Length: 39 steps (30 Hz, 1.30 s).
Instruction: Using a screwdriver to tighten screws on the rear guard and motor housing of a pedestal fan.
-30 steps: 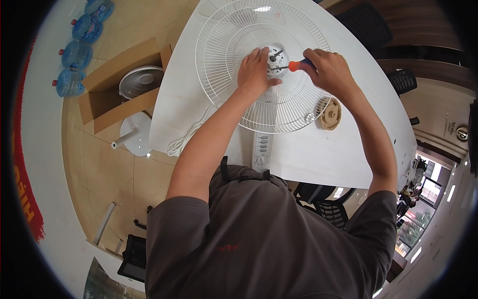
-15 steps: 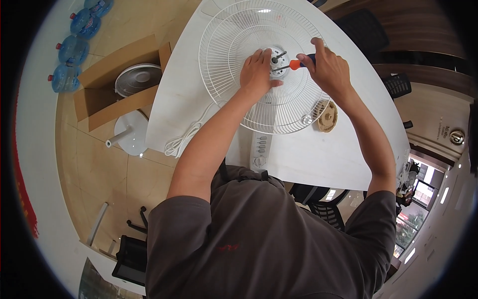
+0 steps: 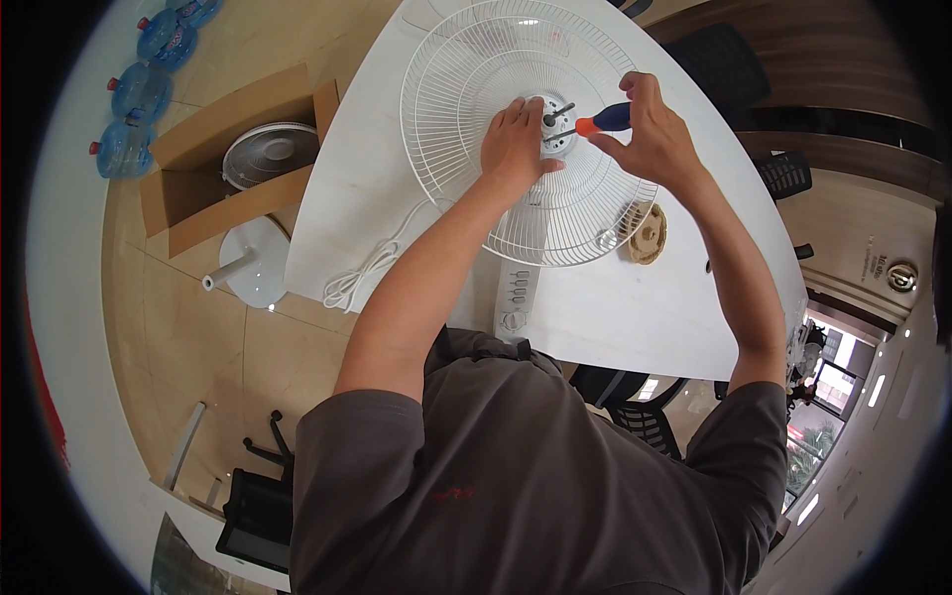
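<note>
A round white wire fan guard (image 3: 437, 127) stands over the table in front of me. Out of the hub plate (image 3: 563, 146) at its middle sticks a short dark metal shaft (image 3: 562, 110). My left hand (image 3: 511, 146) bears on the guard beside the hub, thumb apart from the bent fingers, and holds it. In my right hand (image 3: 656, 134) is a screwdriver (image 3: 613, 118) with a blue and orange handle, gripped loosely between thumb and fingers. Its blade reaches left to the hub plate; the tip's exact contact is too small to tell. Below the guard sits a fan control panel (image 3: 517, 297) with buttons and a knob.
On the white table (image 3: 635, 317) lie a brown moulded tray (image 3: 648, 234) at the right and a coiled white cord (image 3: 349, 284) at the left. An open carton (image 3: 203, 220) holding another grille, a white round base (image 3: 260, 263) and blue water bottles (image 3: 125, 151) are on the floor.
The fingers of my right hand have shifted on the screwdriver, with the thumb moved back and more of the blue handle showing. My left hand stays on the guard.
</note>
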Each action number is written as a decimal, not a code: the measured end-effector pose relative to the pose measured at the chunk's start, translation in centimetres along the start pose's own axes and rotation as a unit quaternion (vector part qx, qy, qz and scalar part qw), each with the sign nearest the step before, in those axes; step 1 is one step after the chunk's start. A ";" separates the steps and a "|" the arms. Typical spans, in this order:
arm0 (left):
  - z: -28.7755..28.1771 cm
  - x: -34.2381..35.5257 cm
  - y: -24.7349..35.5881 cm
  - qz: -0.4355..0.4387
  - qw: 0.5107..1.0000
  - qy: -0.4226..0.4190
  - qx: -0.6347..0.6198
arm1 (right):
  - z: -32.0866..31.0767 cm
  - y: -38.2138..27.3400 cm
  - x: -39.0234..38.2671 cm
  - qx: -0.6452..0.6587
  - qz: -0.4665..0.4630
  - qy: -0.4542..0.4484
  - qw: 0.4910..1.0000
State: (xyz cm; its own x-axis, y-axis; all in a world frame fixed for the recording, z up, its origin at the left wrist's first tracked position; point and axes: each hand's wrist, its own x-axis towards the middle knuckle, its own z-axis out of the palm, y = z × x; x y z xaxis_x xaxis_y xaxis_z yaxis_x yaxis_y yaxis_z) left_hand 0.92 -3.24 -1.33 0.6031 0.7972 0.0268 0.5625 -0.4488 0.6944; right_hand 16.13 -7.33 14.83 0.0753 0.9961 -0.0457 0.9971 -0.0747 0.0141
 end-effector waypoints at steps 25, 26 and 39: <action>0.8 -0.6 -0.2 0.028 0.999 0.017 0.036 | 0.0 -1.0 -0.2 -0.109 -0.106 -0.005 0.988; 0.8 -0.7 -0.2 0.037 0.998 0.022 0.039 | 0.0 -0.9 -0.1 -0.109 -0.105 -0.005 0.988; 0.2 -1.0 0.1 0.027 0.999 0.013 0.036 | 0.5 1.7 -0.6 -0.075 -0.155 0.024 0.985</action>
State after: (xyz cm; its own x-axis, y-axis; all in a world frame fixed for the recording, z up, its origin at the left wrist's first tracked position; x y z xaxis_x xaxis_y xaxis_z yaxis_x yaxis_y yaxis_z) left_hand 0.47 -4.17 -1.44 0.6193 0.7808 0.0820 0.5690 -0.5183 0.6384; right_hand 17.80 -8.07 14.41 -0.2367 0.9713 -0.0230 0.9590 0.2374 0.1550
